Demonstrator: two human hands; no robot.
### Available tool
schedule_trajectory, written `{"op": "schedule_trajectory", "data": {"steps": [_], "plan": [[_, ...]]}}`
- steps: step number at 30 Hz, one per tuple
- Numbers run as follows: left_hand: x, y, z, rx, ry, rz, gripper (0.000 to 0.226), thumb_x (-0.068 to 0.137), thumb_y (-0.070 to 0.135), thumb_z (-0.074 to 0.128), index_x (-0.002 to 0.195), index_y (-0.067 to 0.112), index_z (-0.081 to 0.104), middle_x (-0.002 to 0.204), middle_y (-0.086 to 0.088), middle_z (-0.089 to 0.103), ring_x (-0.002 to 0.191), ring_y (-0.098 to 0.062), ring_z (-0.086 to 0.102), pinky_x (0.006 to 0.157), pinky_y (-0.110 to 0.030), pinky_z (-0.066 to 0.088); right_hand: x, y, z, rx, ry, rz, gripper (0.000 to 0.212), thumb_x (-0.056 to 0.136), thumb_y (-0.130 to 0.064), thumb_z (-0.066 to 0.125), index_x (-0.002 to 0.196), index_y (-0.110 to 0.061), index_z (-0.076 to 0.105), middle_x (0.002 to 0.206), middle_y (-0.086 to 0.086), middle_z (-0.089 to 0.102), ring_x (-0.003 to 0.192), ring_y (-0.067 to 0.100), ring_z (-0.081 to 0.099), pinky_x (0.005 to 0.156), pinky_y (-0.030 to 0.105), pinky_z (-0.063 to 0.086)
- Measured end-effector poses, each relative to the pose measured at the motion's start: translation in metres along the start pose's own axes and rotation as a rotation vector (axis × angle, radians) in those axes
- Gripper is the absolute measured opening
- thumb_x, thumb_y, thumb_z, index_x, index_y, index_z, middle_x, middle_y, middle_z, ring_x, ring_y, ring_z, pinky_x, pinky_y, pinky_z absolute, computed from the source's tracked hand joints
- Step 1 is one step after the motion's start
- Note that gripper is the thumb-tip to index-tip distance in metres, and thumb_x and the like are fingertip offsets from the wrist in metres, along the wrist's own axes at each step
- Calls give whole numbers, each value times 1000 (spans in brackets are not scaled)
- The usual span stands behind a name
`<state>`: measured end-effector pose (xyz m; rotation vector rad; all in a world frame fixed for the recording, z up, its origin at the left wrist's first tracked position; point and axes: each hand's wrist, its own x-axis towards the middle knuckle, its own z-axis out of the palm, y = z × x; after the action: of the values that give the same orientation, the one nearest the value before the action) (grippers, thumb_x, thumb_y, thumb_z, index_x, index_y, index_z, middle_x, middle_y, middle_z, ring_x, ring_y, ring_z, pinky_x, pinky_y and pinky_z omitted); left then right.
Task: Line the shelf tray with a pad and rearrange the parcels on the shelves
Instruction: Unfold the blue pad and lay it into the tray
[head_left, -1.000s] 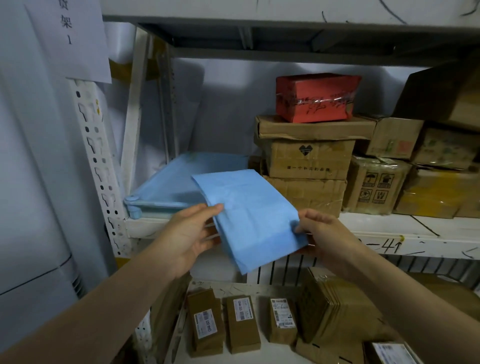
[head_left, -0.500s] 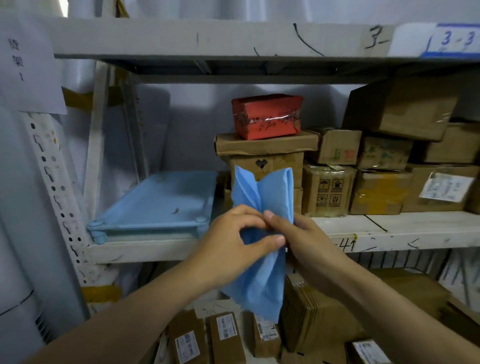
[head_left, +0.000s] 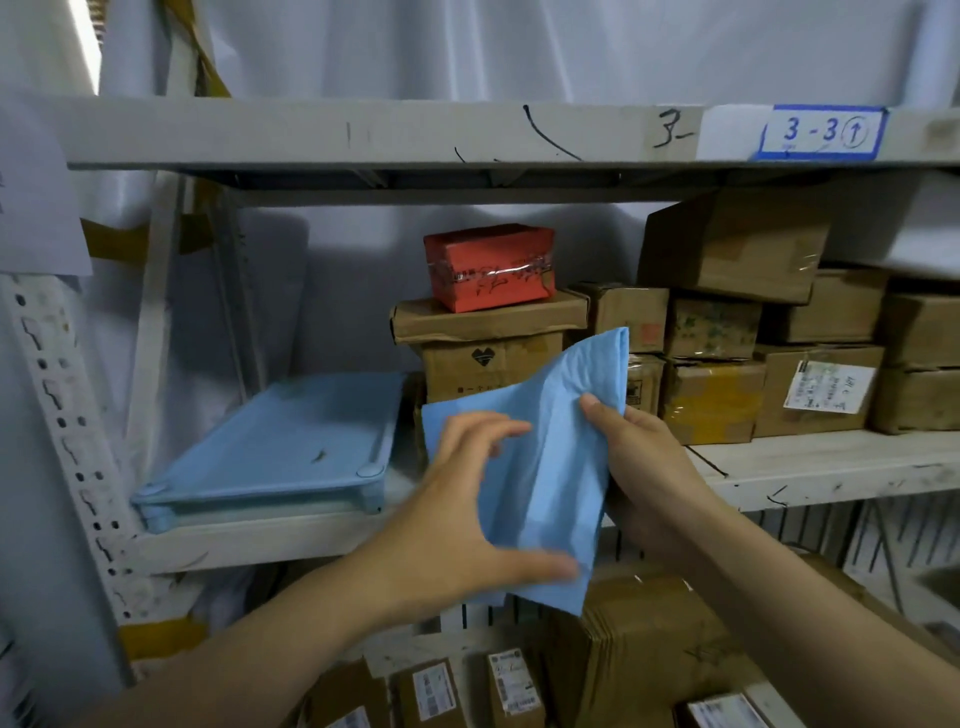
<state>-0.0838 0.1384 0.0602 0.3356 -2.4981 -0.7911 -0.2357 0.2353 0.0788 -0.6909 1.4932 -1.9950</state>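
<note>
You hold the blue pad (head_left: 540, 467) half folded and creased in front of the middle shelf (head_left: 810, 462), one corner lifted. The blue tray (head_left: 280, 447) lies upside down at that shelf's left end. Just right of it the parcels stand stacked: a red parcel (head_left: 488, 266) tops brown cartons (head_left: 488, 323), with more cartons further right

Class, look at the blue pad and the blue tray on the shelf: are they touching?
Apart. The head view shows the blue pad held up in both hands, right of the blue tray, with bare shelf between them.
</note>
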Motion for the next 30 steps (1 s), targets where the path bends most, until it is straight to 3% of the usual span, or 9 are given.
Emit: {"op": "schedule_trajectory", "data": {"steps": [2,4,7,9,11,15,22,26,30], "plan": [[3,3,8,116,-93,88,99,64,60,83,145,50,26,146,37,10,136,9,21,109,-21,32,2,-3,5,34,16,-8,32,105,-30,52,116,-5,66,102,14,77,93,30,75,79,42,60],[9,2,9,40,21,123,75,77,35,83,140,44,43,149,29,26,136,5,32,110,-25,39,3,-7,5,77,-24,-23,38,101,-38,55,116,-5,66,100,13,78,92,29,76,79,40,61],[19,-4,0,-286,242,19,33,85,14,76,112,29,66,113,13,68,102,-1,65,81,-20,55,0,-11,1,23,-152,-54,56,89,-52,61,123,-7,65,108,15,76,100,27,74,87,40,59],[23,-1,-7,-333,342,-53,14,89,21,71,102,24,70,91,8,73,82,-3,69,65,-15,52,-2,-8,0,-69,-221,-56,70,77,-55,69,129,-9,62,118,15,72,106,26,72,97,41,57],[25,2,-7,-384,344,-118,12,92,26,68,103,27,72,89,8,76,81,-4,70,65,-17,54,-5,-5,4,-124,-240,-42,70,74,-45,77,133,-10,59,121,10,71,107,22,72,100,42,55],[29,1,-10,-576,364,-291,15,88,27,73,102,21,75,91,3,79,87,-17,74,81,-38,59,-10,-9,1,-324,-134,-60,18,95,-6,62,105,-14,75,97,4,78,92,26,73,82,43,60],[31,-18,-45,-530,548,-381,9,89,24,72,94,17,74,90,0,78,86,-20,74,83,-43,60,15,-2,-55,-723,221,-79,23,99,-5,44,96,-3,67,90,17,64,89,30,57,70,36,40],[32,-16,-42,-435,502,-397,12,94,23,64,97,13,71,94,-6,76,89,-23,72,82,-43,57,21,17,-72,-1109,270,-75,53,95,-30,64,143,-19,45,142,10,52,125,33,51,100,54,47],[45,-5,-21,-454,419,-450,20,97,23,59,112,12,66,102,-5,71,95,-23,67,79,-35,54,-4,15,-41,-827,25,-276,75,81,-61,70,145,-34,42,132,-15,51,120,11,54,87,33,52]]}}
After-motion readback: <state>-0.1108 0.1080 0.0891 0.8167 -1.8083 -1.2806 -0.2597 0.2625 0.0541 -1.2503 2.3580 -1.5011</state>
